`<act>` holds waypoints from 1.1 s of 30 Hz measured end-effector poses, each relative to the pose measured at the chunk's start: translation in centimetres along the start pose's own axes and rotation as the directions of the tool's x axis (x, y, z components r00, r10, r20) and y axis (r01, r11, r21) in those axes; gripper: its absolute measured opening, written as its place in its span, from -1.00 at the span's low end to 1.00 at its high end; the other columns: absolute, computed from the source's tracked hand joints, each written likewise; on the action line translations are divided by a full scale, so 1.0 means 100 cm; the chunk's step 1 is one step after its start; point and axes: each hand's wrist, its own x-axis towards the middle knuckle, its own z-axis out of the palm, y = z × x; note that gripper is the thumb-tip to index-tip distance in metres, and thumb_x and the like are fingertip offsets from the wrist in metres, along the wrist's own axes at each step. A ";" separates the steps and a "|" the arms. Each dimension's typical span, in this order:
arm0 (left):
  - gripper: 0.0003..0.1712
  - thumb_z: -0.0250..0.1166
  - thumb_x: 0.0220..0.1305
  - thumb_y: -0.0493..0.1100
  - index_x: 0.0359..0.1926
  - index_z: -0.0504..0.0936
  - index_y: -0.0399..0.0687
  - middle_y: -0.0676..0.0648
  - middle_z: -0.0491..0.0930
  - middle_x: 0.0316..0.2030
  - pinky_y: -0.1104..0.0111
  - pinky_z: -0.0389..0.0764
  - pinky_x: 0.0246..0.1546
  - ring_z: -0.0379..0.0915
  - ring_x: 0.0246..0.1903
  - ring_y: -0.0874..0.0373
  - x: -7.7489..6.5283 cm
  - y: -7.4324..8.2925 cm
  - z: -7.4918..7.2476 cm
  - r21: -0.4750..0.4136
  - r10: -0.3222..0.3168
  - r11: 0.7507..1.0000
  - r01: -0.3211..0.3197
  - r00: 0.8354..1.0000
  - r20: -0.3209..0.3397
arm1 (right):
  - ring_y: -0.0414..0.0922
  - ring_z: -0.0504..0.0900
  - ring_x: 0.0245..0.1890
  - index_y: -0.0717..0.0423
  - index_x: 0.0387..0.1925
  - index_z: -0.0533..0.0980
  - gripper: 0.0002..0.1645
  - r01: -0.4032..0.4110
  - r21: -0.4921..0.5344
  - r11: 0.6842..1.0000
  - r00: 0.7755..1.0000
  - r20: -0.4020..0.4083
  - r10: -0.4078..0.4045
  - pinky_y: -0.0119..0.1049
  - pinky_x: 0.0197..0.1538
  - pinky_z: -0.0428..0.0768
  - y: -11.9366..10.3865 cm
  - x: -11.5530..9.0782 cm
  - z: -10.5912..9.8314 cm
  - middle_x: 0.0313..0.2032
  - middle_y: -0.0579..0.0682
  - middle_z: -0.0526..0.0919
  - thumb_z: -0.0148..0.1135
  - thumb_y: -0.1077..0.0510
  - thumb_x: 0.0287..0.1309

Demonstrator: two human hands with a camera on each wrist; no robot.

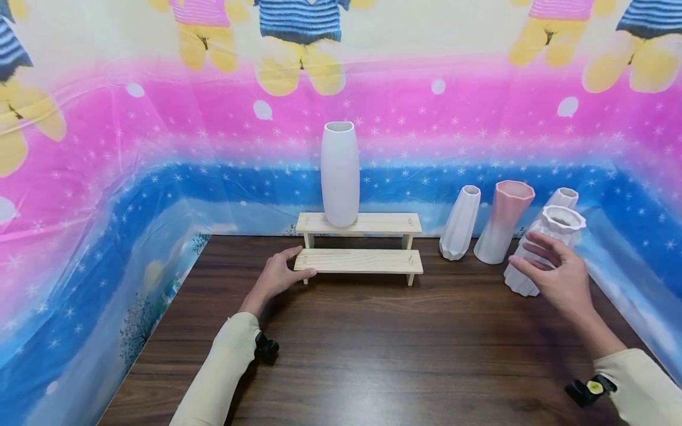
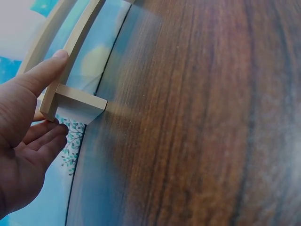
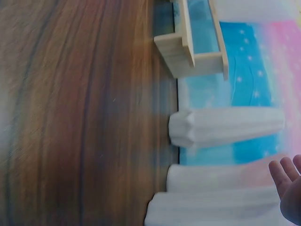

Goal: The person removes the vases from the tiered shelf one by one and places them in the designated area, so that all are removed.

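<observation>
A two-step wooden stand (image 1: 357,261) stands at the back middle of the table, with a tall white vase (image 1: 340,177) upright on its upper step. My left hand (image 1: 274,275) holds the left end of the lower step. In the left wrist view the thumb (image 2: 51,70) lies along the board's edge, with fingers around its end. On the right, my right hand (image 1: 562,278) is at a white vase with a scalloped rim (image 1: 521,281), fingers spread and slightly bent in front of it. The right wrist view shows only some fingertips (image 3: 282,176) beside the vases.
Left of the scalloped vase are a pink-and-white vase (image 1: 503,228) and a slim white faceted vase (image 1: 460,228). Another white vase (image 1: 565,194) is partly hidden behind it. A printed cloth (image 1: 394,130) hangs around the back and sides of the dark wooden table (image 1: 373,349).
</observation>
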 end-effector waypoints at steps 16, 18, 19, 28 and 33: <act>0.00 0.50 0.20 0.17 0.51 0.33 -0.20 -0.24 0.48 0.34 0.12 0.54 -0.04 0.54 0.05 -0.04 0.002 0.002 0.000 0.001 -0.009 1.000 0.009 1.000 -0.001 | -0.38 0.60 0.07 0.14 0.39 0.43 -0.22 0.077 0.009 0.997 0.989 0.126 -0.078 -0.62 -0.04 0.56 -0.035 0.031 0.045 0.27 0.22 0.56 0.52 0.08 0.18; 0.00 0.50 0.21 0.17 0.51 0.32 -0.20 -0.25 0.50 0.32 0.14 0.54 -0.08 0.55 0.01 -0.02 0.002 0.002 -0.001 0.006 -0.008 1.000 0.008 1.000 -0.001 | -0.22 0.62 0.14 0.14 0.40 0.42 -0.20 0.077 0.015 0.997 0.987 0.143 -0.078 -0.61 -0.03 0.56 -0.041 0.035 0.050 0.29 0.21 0.55 0.52 0.06 0.18; 0.00 0.50 0.21 0.17 0.51 0.32 -0.20 -0.25 0.50 0.32 0.15 0.54 -0.09 0.55 0.00 -0.01 0.003 0.002 -0.001 0.006 -0.008 1.000 0.008 1.000 0.000 | -0.13 0.62 0.17 0.14 0.40 0.42 -0.19 0.076 0.025 0.997 0.986 0.150 -0.078 -0.60 -0.03 0.56 -0.044 0.037 0.053 0.29 0.20 0.55 0.53 0.06 0.17; 0.02 0.51 0.19 0.18 0.51 0.32 -0.20 -0.25 0.41 0.40 0.01 0.52 0.15 0.45 0.26 -0.11 0.001 0.002 0.000 -0.004 -0.026 1.000 0.026 1.000 0.004 | 0.14 0.59 0.24 0.10 0.40 0.42 -0.14 0.065 0.062 0.996 0.969 0.236 -0.078 -0.25 0.14 0.62 -0.069 0.052 0.082 0.30 0.14 0.55 0.54 -0.07 0.14; 0.02 0.52 0.19 0.16 0.51 0.31 -0.20 -0.25 0.40 0.41 -0.03 0.49 0.21 0.41 0.31 -0.14 0.001 0.001 0.001 -0.013 -0.024 1.000 0.024 1.000 0.000 | 0.12 0.62 0.21 0.02 0.40 0.43 -0.13 0.096 0.055 0.994 0.955 0.275 -0.107 0.00 0.19 0.59 -0.080 0.062 0.100 0.31 0.09 0.56 0.54 -0.15 0.12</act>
